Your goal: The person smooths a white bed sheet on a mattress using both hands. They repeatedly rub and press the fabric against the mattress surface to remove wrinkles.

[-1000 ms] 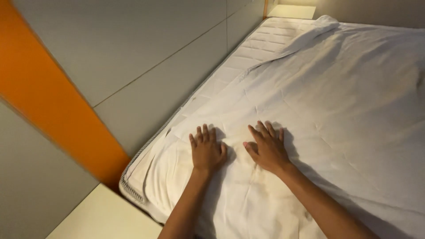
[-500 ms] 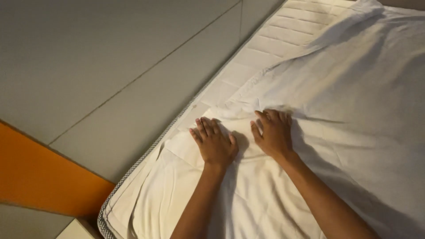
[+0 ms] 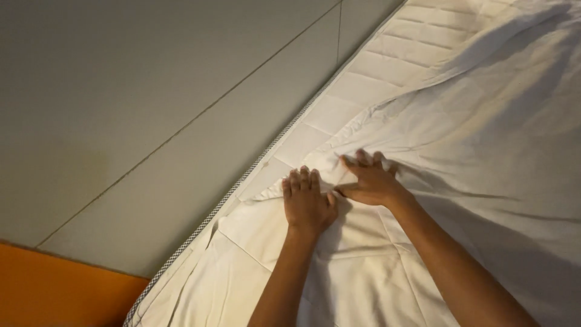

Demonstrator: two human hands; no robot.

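Two bare hands press flat on a white bed sheet (image 3: 484, 151) that lies over a quilted white mattress (image 3: 399, 60), seen from above the person's own forearms, which come in from about 6 o'clock. The left hand (image 3: 307, 203) lies palm down with its fingers close together and pointing toward 12 o'clock, resting on the sheet's loose edge just beside the mattress border. The right hand (image 3: 370, 180) sits touching it at about 2 o'clock from the left, fingers spread and aimed toward 10 o'clock, flattening a fold; neither hand is clenched or pinching cloth, both are simply laid open on the fabric. As far as can be judged, the sheet is spread over most of the bed but is not yet settled: long creases and a raised ridge of cloth run from the hands toward 1 o'clock, and a strip of bare quilted mattress shows along the side from about 11 to 12 o'clock, so the edge near the wall looks uncovered and untucked. Toward 7 o'clock the sheet edge hangs in loose folds over the mattress corner, whose checked piping (image 3: 242, 181) shows as a thin dotted line. Hard against that side, from 8 round to 12 o'clock, stands a grey panelled wall (image 3: 151, 91), touching or nearly touching the mattress, leaving little room for fingers between them. An orange band (image 3: 54, 287) runs along the wall at 8 o'clock.
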